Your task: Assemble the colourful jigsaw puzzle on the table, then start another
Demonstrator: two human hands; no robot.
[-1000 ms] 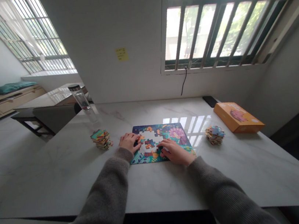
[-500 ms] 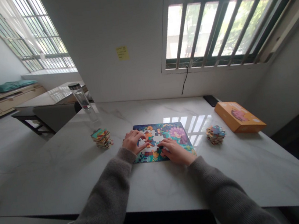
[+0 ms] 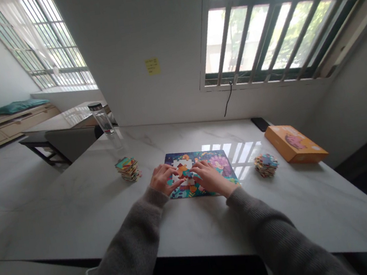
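Note:
A colourful jigsaw puzzle point(image 3: 221, 162) lies on the table with a white gap in its middle. Inside that gap is a small cluster of joined orange and blue puzzle pieces point(image 3: 183, 171). My left hand point(image 3: 164, 180) curls in from the left, thumb and fingertips at the cluster's left and lower edges. From the right, my right hand point(image 3: 211, 178) has its bent fingertips on the cluster's blue side. Its thumb is mostly hidden. Whether the cluster is lifted or flat, I cannot tell.
Stacks of puzzle pieces stand on both sides, a left stack point(image 3: 128, 169) and a right stack point(image 3: 266, 165). An orange box point(image 3: 293, 144) and a black phone point(image 3: 260, 124) lie at the right. A glass bottle point(image 3: 102, 119) stands at the table's far left edge.
My right hand has moved slightly up and left, bringing its fingertips from the gap's lower right to the cluster. The left hand stays nearly in place. The view has shifted slightly.

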